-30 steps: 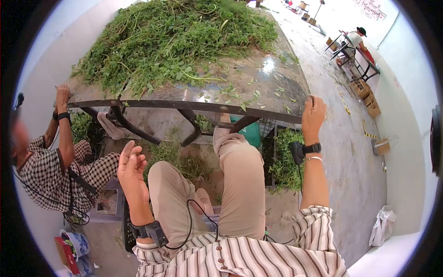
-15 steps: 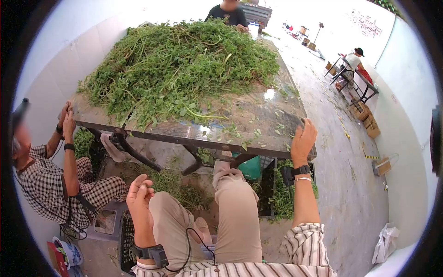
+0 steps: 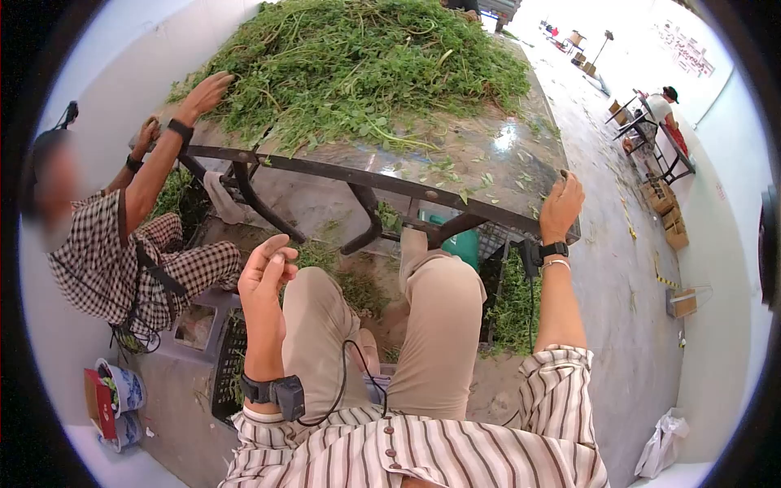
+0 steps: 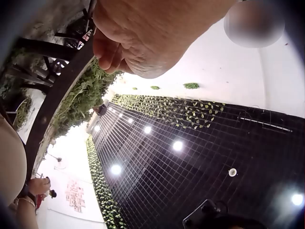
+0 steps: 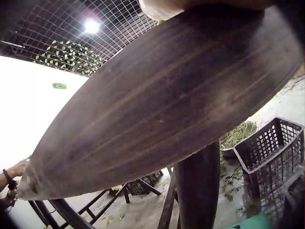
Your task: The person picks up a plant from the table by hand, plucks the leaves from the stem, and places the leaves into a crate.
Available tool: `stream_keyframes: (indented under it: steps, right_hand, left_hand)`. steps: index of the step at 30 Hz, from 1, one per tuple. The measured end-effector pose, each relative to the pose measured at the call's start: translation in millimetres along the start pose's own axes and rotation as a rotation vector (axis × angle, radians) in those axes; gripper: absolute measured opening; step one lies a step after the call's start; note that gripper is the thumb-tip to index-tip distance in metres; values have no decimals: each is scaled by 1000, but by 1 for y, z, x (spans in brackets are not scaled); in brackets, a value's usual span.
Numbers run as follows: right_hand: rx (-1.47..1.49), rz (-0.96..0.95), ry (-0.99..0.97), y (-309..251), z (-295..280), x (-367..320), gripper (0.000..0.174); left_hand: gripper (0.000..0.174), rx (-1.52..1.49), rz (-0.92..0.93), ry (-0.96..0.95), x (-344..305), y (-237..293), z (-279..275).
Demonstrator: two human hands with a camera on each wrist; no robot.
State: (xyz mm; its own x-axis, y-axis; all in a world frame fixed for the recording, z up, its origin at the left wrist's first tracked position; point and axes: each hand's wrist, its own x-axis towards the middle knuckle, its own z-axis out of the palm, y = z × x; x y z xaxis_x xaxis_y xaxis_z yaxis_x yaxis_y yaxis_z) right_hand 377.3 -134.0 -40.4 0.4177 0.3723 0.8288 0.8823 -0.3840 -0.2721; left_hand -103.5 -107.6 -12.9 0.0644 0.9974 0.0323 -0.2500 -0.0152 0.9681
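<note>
1. The heap of leafy green stems [image 3: 366, 77] lies on top of the table [image 3: 488, 159], spread over its far and middle part; loose leaves [image 3: 446, 168] dot the bare near side.
2. The right hand [image 3: 563, 203] rests on the table's near right corner, its fingers laid over the top; nothing is seen pinched there, and how firmly it presses I cannot tell.
3. The left hand [image 3: 265, 281] is raised over the lap, apart from the table, its fingers loosely bent with the thumb close by; I see nothing held in them.
4. The step in hand looks like a pause at the table edge, with neither hand touching the heap. Working the stems would call for lifting the right hand off the corner and reaching both forward past the edge.
5. On the left, a person in checked clothes [image 3: 102, 256] stretches one hand [image 3: 207, 93] to the heap's edge.
6. Lower down, more greens [image 3: 362, 293] lie under the table, and a black plastic crate [image 3: 222, 381] stands beside the lap.
</note>
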Motion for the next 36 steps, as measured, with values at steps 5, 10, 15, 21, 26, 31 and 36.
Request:
stream_keyframes:
  steps: [5, 10, 15, 21, 26, 31, 36]
  right_hand:
    - [-10, -25, 8, 6, 3, 0, 25]
    - [-8, 9, 19, 2, 2, -1, 24]
    - [24, 13, 14, 0, -4, -5, 21]
    - [21, -4, 67, 2, 5, 2, 20]
    - [14, 23, 63, 1, 5, -1, 20]
    - [30, 32, 86, 2, 8, -2, 20]
    - [73, 49, 77, -1, 4, -1, 20]
  left_hand:
    - [23, -6, 27, -57, -8, 3, 6]
    - [24, 28, 23, -60, -15, 11, 16]
    - [24, 42, 8, -74, -21, 13, 22]
    - [25, 64, 47, -90, -20, 17, 37]
    - [25, 85, 69, -110, -32, 26, 41]
    - [25, 98, 89, -130, -38, 33, 49]
    - [24, 97, 103, -196, -39, 41, 65]
